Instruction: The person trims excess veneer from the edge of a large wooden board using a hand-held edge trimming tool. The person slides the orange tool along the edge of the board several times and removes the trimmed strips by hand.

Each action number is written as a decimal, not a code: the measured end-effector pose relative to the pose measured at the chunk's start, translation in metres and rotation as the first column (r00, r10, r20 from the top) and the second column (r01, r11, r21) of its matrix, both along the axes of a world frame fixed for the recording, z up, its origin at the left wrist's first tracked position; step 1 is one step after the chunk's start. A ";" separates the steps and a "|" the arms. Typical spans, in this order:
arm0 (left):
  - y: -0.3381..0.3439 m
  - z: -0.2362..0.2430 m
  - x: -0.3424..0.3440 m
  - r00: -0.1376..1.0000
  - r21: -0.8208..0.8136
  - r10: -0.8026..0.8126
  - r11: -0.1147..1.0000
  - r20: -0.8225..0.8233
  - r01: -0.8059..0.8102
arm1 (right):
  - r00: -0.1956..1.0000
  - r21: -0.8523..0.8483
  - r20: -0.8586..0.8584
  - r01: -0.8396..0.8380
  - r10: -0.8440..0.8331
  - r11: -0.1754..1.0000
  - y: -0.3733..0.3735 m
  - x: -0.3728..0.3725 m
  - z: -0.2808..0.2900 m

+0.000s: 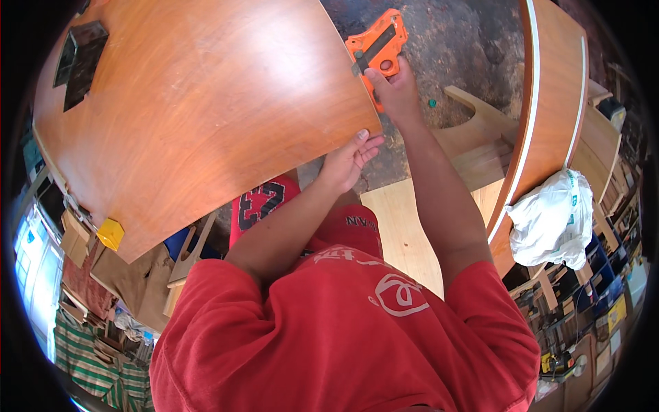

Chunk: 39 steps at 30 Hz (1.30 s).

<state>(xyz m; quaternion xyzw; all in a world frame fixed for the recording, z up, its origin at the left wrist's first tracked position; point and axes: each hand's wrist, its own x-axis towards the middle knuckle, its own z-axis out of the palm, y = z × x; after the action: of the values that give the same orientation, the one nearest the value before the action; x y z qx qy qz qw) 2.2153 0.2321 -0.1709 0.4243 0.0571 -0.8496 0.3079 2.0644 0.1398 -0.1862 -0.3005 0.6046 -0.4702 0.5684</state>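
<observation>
Item under inspection: a large, glossy orange-brown wooden panel (220,103), filling the view from 9 to 12 o'clock. At its right-hand edge, near 12:30, sits a bright orange hand tool (388,42) with a dark grey bar across its body. From my remote station I find the right hand (397,88) closed firmly on this tool. The left hand (351,156), just above centre toward 12 o'clock, lies at the panel's near corner, thumb against the edge, fingers loosely curled and not wrapped round it.

Principal risk, in my judgement: the tool could skid or tilt and score the polished face or chip the edge, should pressure be uneven. I cannot see how the tool seats on the edge. Second: the left hand's light hold may let the corner shift, and a slip toward 6 o'clock could bring the tool onto the thumb.

Outward: a curved pale plywood offcut (480,123) at 2 o'clock and a flat pale wooden board (405,223) near 4 could obstruct footing. A white plastic bag (555,220) at 3 o'clock rests against a curved brown panel with white edging (552,75); if brushed, I judge it could fall.
</observation>
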 end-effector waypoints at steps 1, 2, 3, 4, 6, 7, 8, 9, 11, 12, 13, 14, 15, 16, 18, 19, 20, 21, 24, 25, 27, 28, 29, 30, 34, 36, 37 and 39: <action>0.000 0.000 0.000 1.000 0.001 -0.001 1.000 0.000 0.001 | 1.000 0.003 0.023 0.013 -0.013 1.000 0.004 0.001 0.002; 0.001 -0.001 0.001 1.000 -0.006 -0.002 1.000 0.003 0.002 | 0.999 0.006 0.046 0.026 -0.026 1.000 0.006 0.001 0.003; 0.001 -0.002 0.001 1.000 -0.014 -0.003 1.000 0.006 0.003 | 0.999 0.007 0.046 0.026 -0.027 1.000 0.009 0.001 0.003; 0.002 -0.003 0.002 1.000 -0.014 -0.003 1.000 0.007 0.003 | 0.998 0.004 0.053 0.030 -0.030 1.000 0.011 0.002 0.004; 0.002 -0.004 0.002 1.000 -0.001 -0.014 1.000 0.005 0.014 | 0.998 0.002 0.057 0.039 -0.039 0.999 0.012 0.001 0.002; 0.002 -0.005 0.003 1.000 -0.002 -0.015 1.000 0.005 0.015 | 0.999 0.003 0.026 0.022 -0.022 1.000 0.008 0.001 -0.001; 0.003 -0.005 0.004 1.000 -0.005 -0.016 1.000 0.008 0.016 | 1.000 0.005 -0.002 0.005 -0.005 1.000 0.004 0.002 -0.004; 0.003 -0.006 0.004 1.000 -0.010 -0.016 1.000 0.010 0.016 | 1.000 0.003 0.001 0.005 -0.005 1.000 -0.005 0.004 -0.002; 0.002 -0.008 0.005 1.000 -0.007 -0.023 1.000 0.000 0.023 | 1.000 -0.053 0.013 0.018 -0.018 0.998 -0.024 0.008 -0.003; 0.002 -0.008 0.005 0.999 -0.002 -0.031 1.000 -0.012 0.031 | 0.999 -0.068 0.033 0.016 -0.014 0.998 -0.031 0.008 -0.008; 0.002 -0.008 0.003 0.999 -0.004 -0.033 0.999 -0.010 0.033 | 0.999 -0.070 0.035 0.019 -0.016 0.997 -0.031 0.007 -0.008; 0.003 -0.007 0.003 1.000 0.005 -0.027 1.000 -0.004 0.027 | 0.999 -0.088 0.035 0.016 -0.013 0.996 -0.034 0.009 -0.008; 0.002 -0.007 0.003 1.000 0.014 -0.022 1.000 0.000 0.022 | 0.999 -0.105 0.034 0.015 -0.011 0.994 -0.035 0.010 -0.007; 0.002 -0.007 0.004 1.000 0.012 -0.020 1.000 0.004 0.020 | 0.999 -0.108 0.038 0.013 -0.009 0.994 -0.035 0.012 -0.005; 0.003 -0.006 0.005 1.000 0.007 -0.013 1.000 -0.008 0.013 | 0.996 -0.088 0.084 0.029 -0.022 0.996 -0.030 0.012 -0.004; 0.003 -0.006 0.005 1.000 0.008 -0.011 1.000 -0.007 0.011 | 0.996 -0.088 0.086 0.027 -0.020 0.996 -0.029 0.012 -0.004; 0.003 -0.006 0.005 1.000 0.004 -0.009 1.000 -0.011 0.009 | 1.000 -0.078 0.029 0.002 0.000 0.997 -0.029 0.010 -0.004; 0.002 -0.006 0.005 1.000 0.001 -0.008 1.000 -0.015 0.008 | 0.999 -0.067 -0.029 -0.023 0.021 0.997 -0.029 0.009 -0.005; 0.004 -0.007 0.004 1.000 0.011 -0.002 1.000 -0.013 0.002 | 0.998 -0.037 0.065 0.025 -0.022 0.999 -0.025 0.010 0.000; 0.004 -0.008 0.006 1.000 0.011 0.000 1.000 -0.011 0.000 | 0.998 -0.037 0.067 0.023 -0.020 0.999 -0.024 0.011 0.001; 0.003 -0.006 0.004 1.000 0.005 0.000 1.000 -0.013 0.000 | 1.000 -0.053 0.029 0.011 -0.010 0.999 -0.019 0.009 0.002; 0.003 -0.006 0.004 1.000 0.008 0.000 1.000 -0.015 0.000 | 1.000 -0.050 0.027 0.011 -0.009 0.999 -0.017 0.008 0.002; 0.002 -0.006 0.004 1.000 0.012 -0.001 1.000 -0.006 0.001 | 1.000 -0.048 0.019 0.005 -0.004 0.999 -0.015 0.008 0.004; 0.002 -0.005 0.004 1.000 0.015 -0.002 1.000 0.003 0.002 | 1.000 -0.046 0.012 -0.001 0.001 0.999 -0.014 0.007 0.006; 0.002 -0.004 0.002 1.000 0.023 -0.005 1.000 0.001 0.005 | 1.000 0.011 0.024 0.008 -0.009 1.000 -0.005 0.001 -0.001; 0.002 -0.004 0.004 1.000 0.022 0.004 1.000 0.012 -0.004 | 0.997 0.045 0.068 0.021 -0.024 0.999 -0.001 0.003 0.007; 0.003 -0.005 0.004 1.000 0.023 0.006 1.000 0.013 -0.006 | 0.997 0.046 0.069 0.020 -0.023 0.999 0.000 0.004 0.008; 0.003 -0.006 0.004 1.000 0.031 0.024 0.999 -0.006 -0.023 | 0.999 0.054 0.040 0.017 -0.019 0.998 0.003 0.002 0.007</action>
<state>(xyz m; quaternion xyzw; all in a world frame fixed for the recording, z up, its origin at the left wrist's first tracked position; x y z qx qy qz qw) 2.2196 0.2353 -0.1765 0.4258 0.0763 -0.8463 0.3111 2.0663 0.1432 -0.1791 -0.2702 0.6082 -0.4648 0.5841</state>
